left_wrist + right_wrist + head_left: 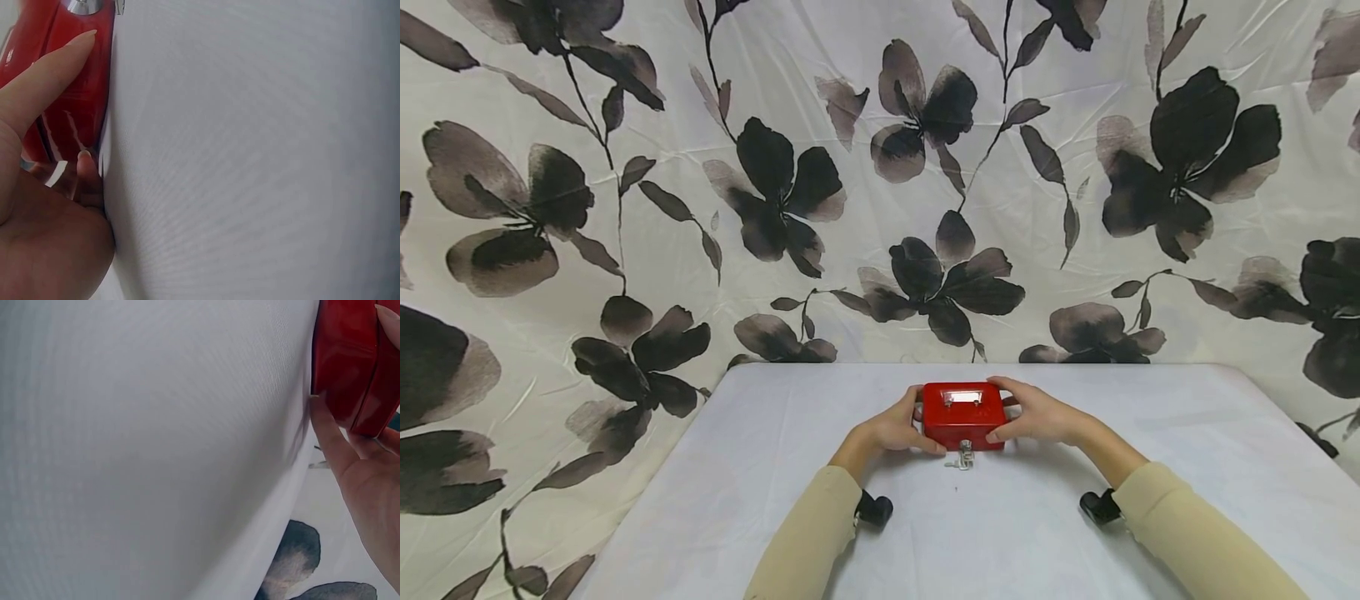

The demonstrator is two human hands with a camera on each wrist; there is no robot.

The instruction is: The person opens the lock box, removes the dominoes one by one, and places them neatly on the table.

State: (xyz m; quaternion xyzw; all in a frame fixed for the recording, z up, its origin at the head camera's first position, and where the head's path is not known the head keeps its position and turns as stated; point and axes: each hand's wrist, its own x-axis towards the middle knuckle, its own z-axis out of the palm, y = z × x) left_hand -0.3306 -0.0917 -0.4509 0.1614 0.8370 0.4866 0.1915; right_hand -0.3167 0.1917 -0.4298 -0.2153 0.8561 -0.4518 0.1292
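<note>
A small red cash box (953, 432) with a silver handle (962, 397) on its lid sits on the white-covered table, its lid down. Keys (966, 457) hang at the lock on its front face. My left hand (893, 425) holds the box's left side, the thumb along the front and the other fingers round the side and partly hidden. On the opposite side my right hand (1042, 415) grips it, thumb on the front right and fingers reaching to the back corner. In the right wrist view one fingertip touches the box's lower edge near the cloth.
White cloth covers the table (790, 433), whose far edge meets a hanging sheet (865, 200) printed with dark flowers. Both sleeved forearms cross the near part of the table, each with a black wrist camera (874, 509) on its inner side.
</note>
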